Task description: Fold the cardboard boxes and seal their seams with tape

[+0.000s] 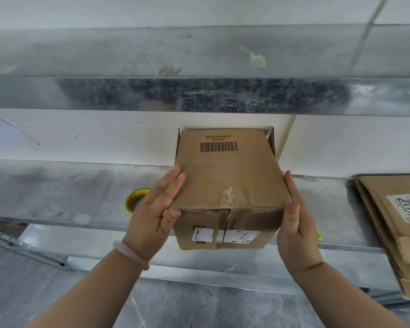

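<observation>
Head view, metal shelf, white wall, one taped cardboard box centred between flat-fingered left hand and right hand, one tape roll at 9 o'clock, one flattened stack at 3 o'clock

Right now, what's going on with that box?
A person holds a cardboard box between two hands at a metal shelf. The left hand presses its left side and the right hand its right side, fingers fairly straight. Tape already covers the seam nearest the camera; the far end's flaps look open. A yellow tape roll lies on the shelf behind the left hand, and flat cardboard is stacked at the right.
</observation>
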`<state>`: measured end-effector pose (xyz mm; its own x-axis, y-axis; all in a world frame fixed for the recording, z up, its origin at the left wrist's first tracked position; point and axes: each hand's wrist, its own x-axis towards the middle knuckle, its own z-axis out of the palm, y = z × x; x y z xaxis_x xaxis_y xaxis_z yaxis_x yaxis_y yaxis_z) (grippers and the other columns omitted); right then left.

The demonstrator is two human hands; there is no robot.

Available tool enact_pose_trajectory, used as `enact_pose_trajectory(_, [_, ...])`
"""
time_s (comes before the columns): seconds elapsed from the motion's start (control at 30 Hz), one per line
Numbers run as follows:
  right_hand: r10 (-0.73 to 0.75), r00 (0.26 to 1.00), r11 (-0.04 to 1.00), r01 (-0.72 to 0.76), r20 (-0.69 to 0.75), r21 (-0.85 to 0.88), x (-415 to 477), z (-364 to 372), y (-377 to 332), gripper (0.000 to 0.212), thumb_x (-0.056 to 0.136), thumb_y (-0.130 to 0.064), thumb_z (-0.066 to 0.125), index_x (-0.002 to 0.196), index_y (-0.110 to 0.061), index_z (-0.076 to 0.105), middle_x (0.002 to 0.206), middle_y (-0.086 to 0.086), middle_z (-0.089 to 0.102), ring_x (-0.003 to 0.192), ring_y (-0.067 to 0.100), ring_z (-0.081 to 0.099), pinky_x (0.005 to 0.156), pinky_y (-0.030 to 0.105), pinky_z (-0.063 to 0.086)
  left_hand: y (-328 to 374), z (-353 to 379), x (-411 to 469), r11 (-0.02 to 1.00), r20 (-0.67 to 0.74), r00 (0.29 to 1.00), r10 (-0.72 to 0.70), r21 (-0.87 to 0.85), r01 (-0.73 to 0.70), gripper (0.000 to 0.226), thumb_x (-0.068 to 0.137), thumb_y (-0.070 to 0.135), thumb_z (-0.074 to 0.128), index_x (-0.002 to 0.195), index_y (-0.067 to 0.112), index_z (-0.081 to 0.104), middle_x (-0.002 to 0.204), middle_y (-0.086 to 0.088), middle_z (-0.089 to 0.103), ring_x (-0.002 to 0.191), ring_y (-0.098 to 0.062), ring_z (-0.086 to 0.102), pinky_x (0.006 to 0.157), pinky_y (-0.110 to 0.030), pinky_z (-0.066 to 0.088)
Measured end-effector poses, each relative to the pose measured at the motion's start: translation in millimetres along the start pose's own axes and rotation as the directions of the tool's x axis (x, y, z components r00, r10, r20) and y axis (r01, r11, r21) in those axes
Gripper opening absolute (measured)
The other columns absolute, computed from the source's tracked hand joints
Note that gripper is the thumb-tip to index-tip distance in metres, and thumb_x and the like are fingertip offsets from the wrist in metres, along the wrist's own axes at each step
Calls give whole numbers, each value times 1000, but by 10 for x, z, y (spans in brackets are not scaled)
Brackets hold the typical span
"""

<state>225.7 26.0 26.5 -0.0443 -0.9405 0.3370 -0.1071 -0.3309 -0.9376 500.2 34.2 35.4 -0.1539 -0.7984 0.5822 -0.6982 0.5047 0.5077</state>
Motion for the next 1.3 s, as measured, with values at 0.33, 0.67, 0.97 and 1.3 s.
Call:
enact_pose_trajectory(0.33, [68,991,998,-67,114,-11,-33,-88,50,47,103,-43,27,149,-38,24,149,-35,32,142,-6,26,111,9,25,336,234,-99,888,-105,944,-312,-386,251,65,99,57,26,148,15,26,149,-7,40,125,-22,43,106,-26,38])
enact_pose_trajectory(0.67, [131,968,991,-130,214,-19,-83,-200,-97,56,95,-65,29,148,-48,22,149,-35,32,141,-9,26,109,9,28,440,-140,335,883,346,938,0,440,-162,84,76,82,40,148,48,12,160,10,14,147,-19,16,116,-47,17])
enact_pose_trajectory(0.97, [673,738,738,-666,50,-107,-507,-538,165,64,88,-43,60,146,-28,39,143,3,50,122,19,51,104,41,42,618,-184,178,929,226,974,7,359,-90,56,89,57,42,141,35,42,145,11,44,137,-17,39,108,-51,38])
enact_pose_trajectory(1.3, [424,903,890,-401,-69,218,-704,-421,-161,57,66,-12,68,120,-23,54,112,-7,72,102,0,67,73,12,53,912,-502,85,952,35,952,-303,60,301,51,78,77,40,126,75,24,129,49,36,119,18,35,91,-20,39])
